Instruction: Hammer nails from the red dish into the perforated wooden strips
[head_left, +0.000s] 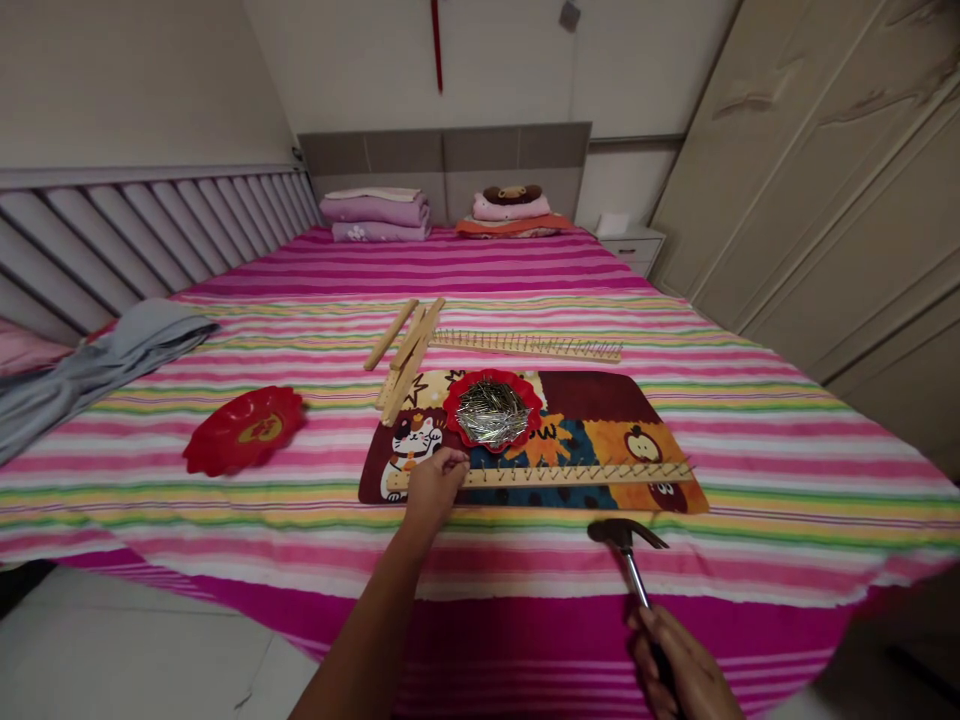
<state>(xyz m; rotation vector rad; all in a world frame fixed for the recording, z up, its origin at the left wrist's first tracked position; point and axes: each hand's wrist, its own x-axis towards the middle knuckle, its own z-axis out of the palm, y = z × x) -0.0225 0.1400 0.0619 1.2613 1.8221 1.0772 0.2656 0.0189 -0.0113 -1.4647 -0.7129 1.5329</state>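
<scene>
My left hand [437, 485] rests on a narrow wooden strip [570, 476], its fingertips pinched on a nail mostly hidden by the fingers. From there to the right end, a row of nails stands in the strip, several of them leaning. Under the strip lies a colourful printed mat [600, 400] with a cat and an apple on it. A red scalloped bowl [454, 424] full of loose nails [493, 412] sits on the mat just beyond my left hand. Gripped in my right hand [679, 660] is a claw hammer [634, 575], its head raised near the mat's front edge.
Beyond the mat lies another wooden strip [525, 347] studded with nails. Several bare wooden strips [409, 360] are piled to its left. An empty-looking red dish [244, 430] lies on the striped bedspread [330, 510]. Grey cloth [120, 350] is at far left; folded bedding [379, 212] lies by the headboard.
</scene>
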